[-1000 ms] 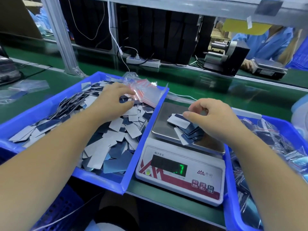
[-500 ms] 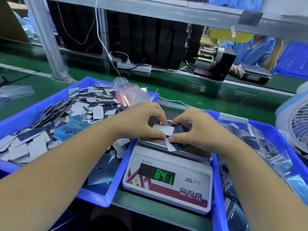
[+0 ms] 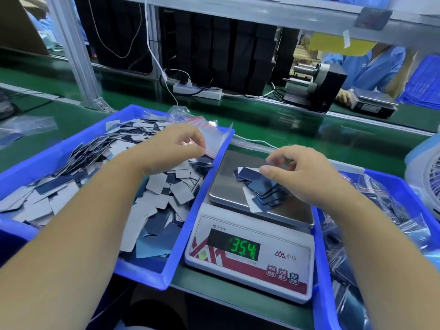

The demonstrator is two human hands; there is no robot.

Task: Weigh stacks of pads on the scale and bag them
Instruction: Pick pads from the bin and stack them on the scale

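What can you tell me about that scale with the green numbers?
The scale is a white, plastic-looking box with a red pattern on its front and three small buttons at the lower right. Its dark display glows with green digits. On top sits a flat, dull metal pan carrying a fanned stack of pads, which the right hand touches. It stands on the green bench between two blue bins.
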